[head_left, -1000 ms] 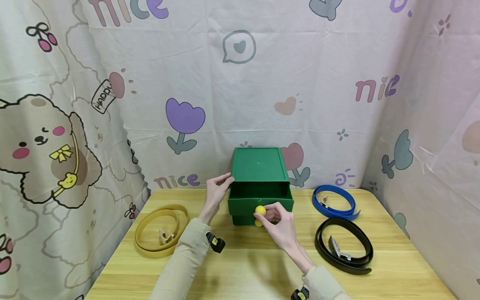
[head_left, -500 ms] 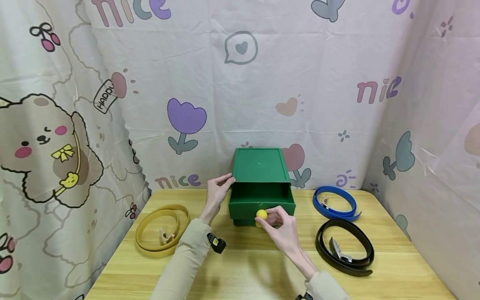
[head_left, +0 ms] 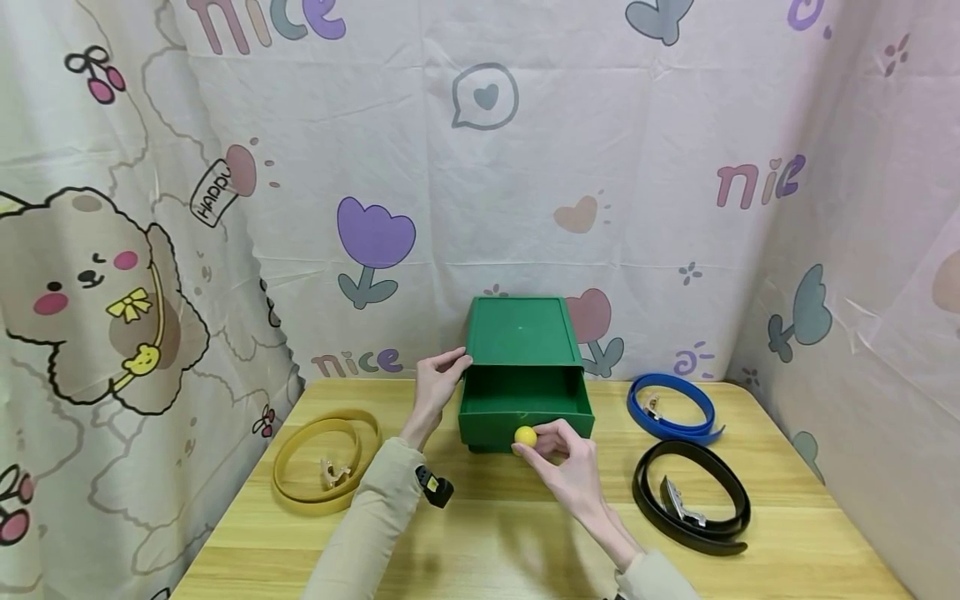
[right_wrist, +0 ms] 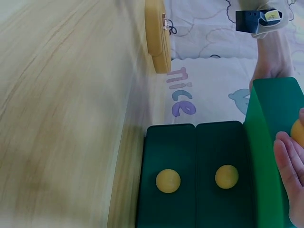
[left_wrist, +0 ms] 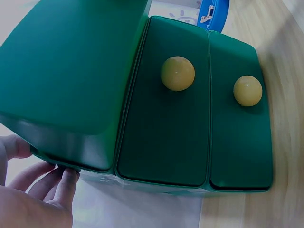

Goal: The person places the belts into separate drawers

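A small green drawer cabinet (head_left: pixel 520 329) stands near the back of the table. Its top drawer (head_left: pixel 487 429) is pulled out, and the part of its inside that shows holds nothing. My right hand (head_left: pixel 572 471) pinches that drawer's round yellow knob (head_left: pixel 525 436) between thumb and fingers. At the cabinet's upper left front corner, my left hand (head_left: pixel 435 387) grips the edge, fingers (left_wrist: pixel 64 187) against the side. In the left wrist view the middle drawer (left_wrist: pixel 161 137) and the bottom drawer (left_wrist: pixel 240 147) are closed, each with a yellow knob. The pulled-out drawer hides them in the head view.
A coiled yellow belt (head_left: pixel 281 479) lies on the wooden table (head_left: pixel 480 542) at the left. To the right are a coiled blue belt (head_left: pixel 633 404) and, nearer, a coiled black belt (head_left: pixel 742 500). A printed curtain (head_left: pixel 480 208) hangs close behind the cabinet.
My right hand has drawn the top drawer farther out toward me, the knob moving slightly down in the head view. My left hand has kept its place on the cabinet's corner.
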### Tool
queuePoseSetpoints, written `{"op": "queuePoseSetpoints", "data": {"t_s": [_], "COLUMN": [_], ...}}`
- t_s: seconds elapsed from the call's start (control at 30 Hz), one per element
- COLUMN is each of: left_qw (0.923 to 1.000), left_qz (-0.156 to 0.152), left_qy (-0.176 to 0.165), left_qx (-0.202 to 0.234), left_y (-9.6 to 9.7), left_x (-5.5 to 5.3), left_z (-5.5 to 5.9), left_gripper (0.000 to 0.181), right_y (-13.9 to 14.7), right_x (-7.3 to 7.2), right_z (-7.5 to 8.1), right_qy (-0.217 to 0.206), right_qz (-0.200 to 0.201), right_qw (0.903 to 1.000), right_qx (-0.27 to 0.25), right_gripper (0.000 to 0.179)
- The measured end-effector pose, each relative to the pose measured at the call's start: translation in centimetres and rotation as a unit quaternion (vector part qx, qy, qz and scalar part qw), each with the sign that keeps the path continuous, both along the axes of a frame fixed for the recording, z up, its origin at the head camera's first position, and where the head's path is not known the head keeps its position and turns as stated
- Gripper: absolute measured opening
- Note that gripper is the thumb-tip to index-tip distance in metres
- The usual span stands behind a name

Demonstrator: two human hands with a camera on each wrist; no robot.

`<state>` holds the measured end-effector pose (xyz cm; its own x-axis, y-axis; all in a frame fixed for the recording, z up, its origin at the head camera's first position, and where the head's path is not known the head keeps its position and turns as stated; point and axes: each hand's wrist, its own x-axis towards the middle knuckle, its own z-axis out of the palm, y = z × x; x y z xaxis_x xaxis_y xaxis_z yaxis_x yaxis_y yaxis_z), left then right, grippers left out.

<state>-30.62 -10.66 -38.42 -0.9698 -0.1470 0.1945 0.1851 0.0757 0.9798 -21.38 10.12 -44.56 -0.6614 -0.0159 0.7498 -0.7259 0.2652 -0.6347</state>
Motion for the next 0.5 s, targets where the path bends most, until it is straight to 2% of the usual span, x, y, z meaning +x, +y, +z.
{"op": "queuePoseSetpoints", "data": {"t_s": [0.17, 0.27, 0.5], "left_qw": [1.0000, 1.0000, 1.0000], "left_qz": [0.000, -0.001, -0.002], "left_qy": [0.002, 0.003, 0.004], "left_qx": [0.001, 0.002, 0.002], "left_y": [0.01, 0.00, -0.02], "left_x": [0.05, 0.10, 0.18], "left_z": [-0.04, 0.00, 0.13], "left_gripper": [0.034, 0.034, 0.034], "right_y": [-0.13, -0.10, 0.29], "right_x": [0.38, 0.54, 0.60], "right_z": [0.17, 0.20, -0.04], "right_qy": [0.002, 0.012, 0.000], "right_qz": [-0.008, 0.000, 0.009], "right_qw": [0.9999, 0.9999, 0.9998], "right_qx": [0.006, 0.010, 0.018], "right_gripper": [0.030, 0.029, 0.029]}}
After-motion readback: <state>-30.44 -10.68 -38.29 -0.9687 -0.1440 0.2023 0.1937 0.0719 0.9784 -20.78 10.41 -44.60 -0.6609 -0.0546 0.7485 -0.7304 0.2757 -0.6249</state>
